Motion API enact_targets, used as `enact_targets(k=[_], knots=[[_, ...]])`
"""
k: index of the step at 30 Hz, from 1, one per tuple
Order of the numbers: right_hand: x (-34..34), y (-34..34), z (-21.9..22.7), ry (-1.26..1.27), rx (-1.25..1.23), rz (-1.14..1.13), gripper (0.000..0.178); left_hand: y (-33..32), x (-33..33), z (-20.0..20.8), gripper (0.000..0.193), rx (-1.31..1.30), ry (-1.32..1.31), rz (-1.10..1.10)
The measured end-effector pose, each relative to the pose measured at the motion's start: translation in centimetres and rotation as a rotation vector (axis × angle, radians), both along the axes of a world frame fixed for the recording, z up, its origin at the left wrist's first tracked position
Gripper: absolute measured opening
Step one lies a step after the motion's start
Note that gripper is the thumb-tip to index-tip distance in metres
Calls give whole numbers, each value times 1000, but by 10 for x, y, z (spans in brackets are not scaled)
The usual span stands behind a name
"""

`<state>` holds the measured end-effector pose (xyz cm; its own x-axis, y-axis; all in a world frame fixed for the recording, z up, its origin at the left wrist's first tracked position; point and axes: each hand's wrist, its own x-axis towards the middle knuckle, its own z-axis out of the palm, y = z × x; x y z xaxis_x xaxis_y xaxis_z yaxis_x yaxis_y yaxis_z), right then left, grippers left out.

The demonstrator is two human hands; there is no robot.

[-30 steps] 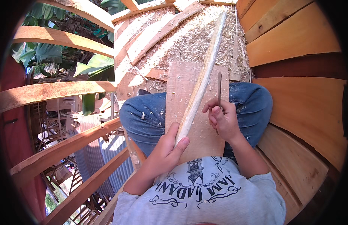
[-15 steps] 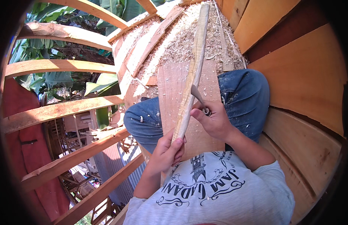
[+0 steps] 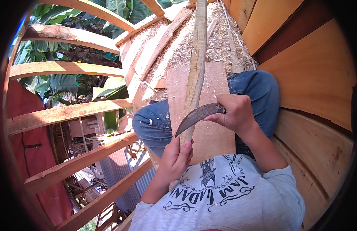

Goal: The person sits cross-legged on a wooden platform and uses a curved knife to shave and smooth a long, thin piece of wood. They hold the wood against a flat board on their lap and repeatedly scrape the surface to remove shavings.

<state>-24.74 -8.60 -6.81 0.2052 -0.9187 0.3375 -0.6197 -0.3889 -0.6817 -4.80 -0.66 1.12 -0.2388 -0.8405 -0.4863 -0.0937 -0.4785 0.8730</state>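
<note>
My left hand (image 3: 179, 158) is wrapped round the near end of a long, pale wooden stick (image 3: 196, 65), which points away from me over my lap. My right hand (image 3: 237, 112) grips a knife (image 3: 199, 116) with a broad, curved, dark-stained blade. The blade lies across the stick just beyond my left hand, its tip pointing down and left; I cannot tell whether its edge touches the wood. Fingers cover most of the knife's handle. Beneath the stick, a flat wooden board (image 3: 215, 140) rests on my lap between my knees.
Wood shavings (image 3: 178, 46) cover the floor ahead, with a loose plank (image 3: 165, 42) lying among them. Slatted wooden rails (image 3: 67, 113) stand along the left, with leaves and a corrugated metal sheet beyond. Wooden panels (image 3: 301, 73) close off the right side.
The knife has turned from nearly edge-on to lying broadside across the stick, and it is closer to my left hand. The stick's far end has swung slightly left and upward.
</note>
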Motion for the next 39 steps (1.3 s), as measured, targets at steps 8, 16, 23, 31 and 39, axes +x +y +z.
enact_targets(k=[8, 16, 23, 31, 39], knots=[[-18, -35, -11, -252, 130, -329, 64, 10, 6, 1, 17, 104, 45, -25], [-9, 0, 16, -69, 140, -75, 61, 7, 14, 6, 17, 191, 226, 65], [12, 4, 11, 105, -45, 31, 66, 12, 7, -2, 22, -74, -46, 26], [4, -14, 8, 140, -122, -26, 72, 15, 6, -1, 19, -87, -79, -7], [-57, -62, -13, 15, 138, -539, 69, 43, 9, -7, 13, 64, 59, -98]])
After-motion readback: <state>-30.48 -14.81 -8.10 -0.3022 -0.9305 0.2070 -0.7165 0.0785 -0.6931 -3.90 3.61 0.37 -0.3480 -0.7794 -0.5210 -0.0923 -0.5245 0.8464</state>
